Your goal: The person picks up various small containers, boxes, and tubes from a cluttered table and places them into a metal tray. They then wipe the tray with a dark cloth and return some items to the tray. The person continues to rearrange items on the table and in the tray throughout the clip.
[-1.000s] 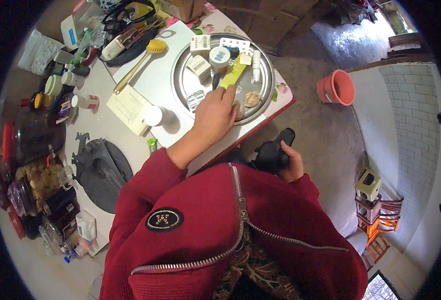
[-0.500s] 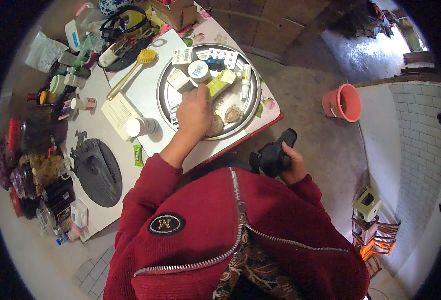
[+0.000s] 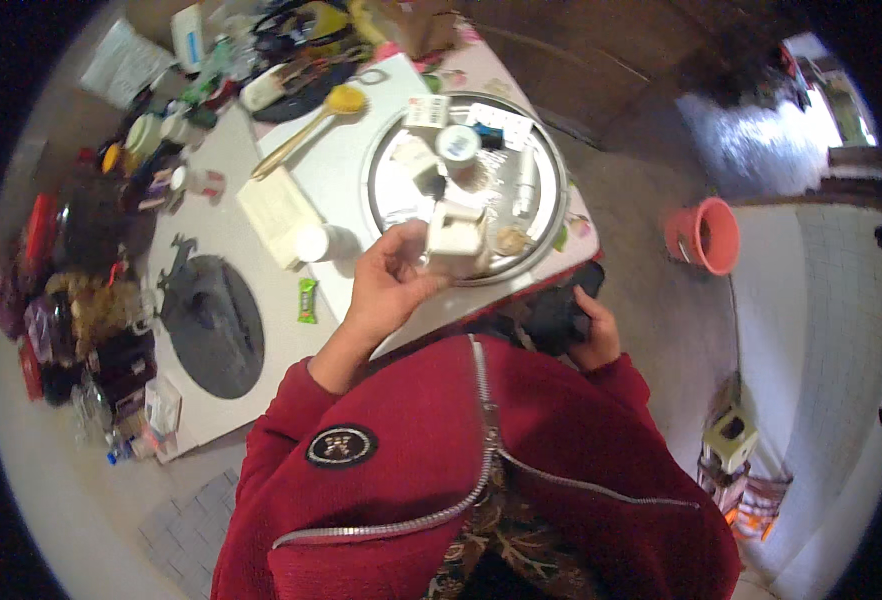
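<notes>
My left hand (image 3: pixel 391 285) grips a small pale box (image 3: pixel 456 238) between thumb and fingers, just above the near side of a round metal tray (image 3: pixel 502 188). An opening shows in the side of the box. In the tray are a white-lidded round jar (image 3: pixel 458 145), a small white carton (image 3: pixel 427 112), a white tube (image 3: pixel 526 180), a dark blue item (image 3: pixel 489 136) and a brownish lump (image 3: pixel 512 240). At the table's edge, my right hand (image 3: pixel 597 332) is closed around a black object (image 3: pixel 558 312) whose kind I cannot make out.
Left of the tray are a white bottle (image 3: pixel 325 243), a cream box (image 3: pixel 281 215), a yellow-bristled brush (image 3: pixel 345 100), a green packet (image 3: pixel 307 300) and a black oval piece (image 3: pixel 213 330). Jars and bottles crowd the far left. A pink bucket (image 3: pixel 703 236) stands on the floor.
My left hand has lifted the box from among the tray's items and moved it nearer. The view has shifted, so the table sits further right. My right hand still holds the black object.
</notes>
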`<state>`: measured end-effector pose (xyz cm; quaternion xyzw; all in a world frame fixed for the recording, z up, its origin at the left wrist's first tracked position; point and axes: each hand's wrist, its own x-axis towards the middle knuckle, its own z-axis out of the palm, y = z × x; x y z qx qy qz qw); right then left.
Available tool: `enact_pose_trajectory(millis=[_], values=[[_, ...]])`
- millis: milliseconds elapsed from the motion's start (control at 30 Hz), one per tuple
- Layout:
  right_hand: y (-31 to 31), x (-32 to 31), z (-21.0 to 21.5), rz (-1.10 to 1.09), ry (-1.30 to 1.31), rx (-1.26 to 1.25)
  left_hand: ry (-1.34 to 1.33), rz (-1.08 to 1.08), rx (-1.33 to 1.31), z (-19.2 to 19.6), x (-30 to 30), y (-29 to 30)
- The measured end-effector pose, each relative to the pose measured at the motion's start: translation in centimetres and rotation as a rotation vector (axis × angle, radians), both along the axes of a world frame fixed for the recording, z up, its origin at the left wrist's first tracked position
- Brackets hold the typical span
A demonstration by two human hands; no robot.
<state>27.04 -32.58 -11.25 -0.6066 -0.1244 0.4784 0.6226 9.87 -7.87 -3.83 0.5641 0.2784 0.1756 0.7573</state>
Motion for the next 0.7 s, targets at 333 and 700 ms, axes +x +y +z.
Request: enact_pose_trajectory(millis=[333, 700], values=[[1.6, -2.9, -0.2, -0.23, 0.48, -0.051, 0.057, 0.715, 0.388, 1.5, -14.9, 13.8], [2.1, -6.8, 1.4, -0.5, 0.726, -0.002, 1.146, 0.508, 0.785, -9.3, -17.5, 28.2]])
